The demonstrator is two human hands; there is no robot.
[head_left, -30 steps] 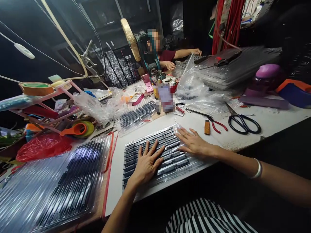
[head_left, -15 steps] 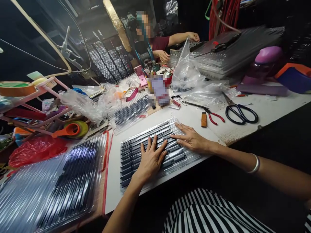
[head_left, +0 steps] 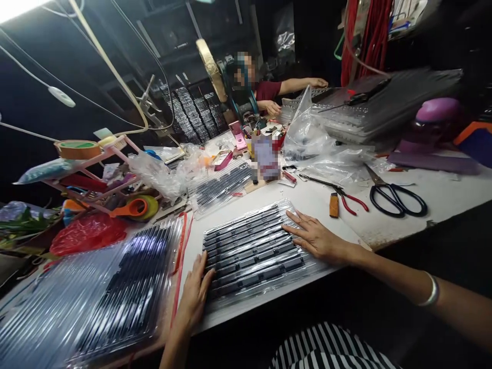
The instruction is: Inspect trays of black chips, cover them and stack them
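In front of me a clear ribbed plastic tray [head_left: 286, 206] lies flat on the white table. Rows of dark strip-like parts [head_left: 249, 254] fill its grooves; their exact kind I cannot make out. My left hand [head_left: 197, 287] rests along the tray's left edge, fingers extended and touching the rim. On the tray's right side lies my right hand [head_left: 317, 238], its fingers spread over the ends of the rows. Neither hand grasps anything. Left of my left hand is a larger ribbed tray [head_left: 92, 287], partly filled with similar dark strips.
Scissors [head_left: 397, 200], red-handled pliers [head_left: 348, 197] and an orange-brown block [head_left: 334, 205] lie to the right. Another tray of strips [head_left: 223, 187] sits behind mine, near crumpled plastic bags [head_left: 315, 138]. A pink rack [head_left: 115, 154] stands left. Across the table a co-worker's hand [head_left: 273, 108] shows.
My left hand has moved from on top of the strips to the tray's left edge. My right hand stays on the tray's right side. The camera view has shifted a little.
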